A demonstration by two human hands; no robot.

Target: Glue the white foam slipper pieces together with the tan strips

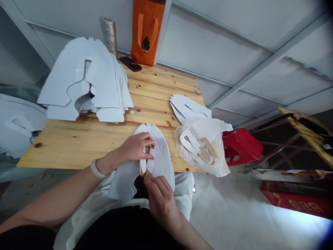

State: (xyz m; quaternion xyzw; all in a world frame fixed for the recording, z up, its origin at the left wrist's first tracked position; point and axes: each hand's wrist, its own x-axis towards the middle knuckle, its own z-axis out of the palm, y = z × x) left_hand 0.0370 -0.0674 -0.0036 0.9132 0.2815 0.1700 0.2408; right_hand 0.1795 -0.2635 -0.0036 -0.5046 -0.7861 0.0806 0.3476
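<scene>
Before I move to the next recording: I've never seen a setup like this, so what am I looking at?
There is no machine: a camera worn on a person's head looks forward and down at two bare hands. The left hand holds a narrow card strip at the middle of a white sheet; the right hand is at its lower end, its exact grip unclear. On the wooden table lie a big card stack, a smaller stack, a phone and a plastic bag holding cutouts.
</scene>
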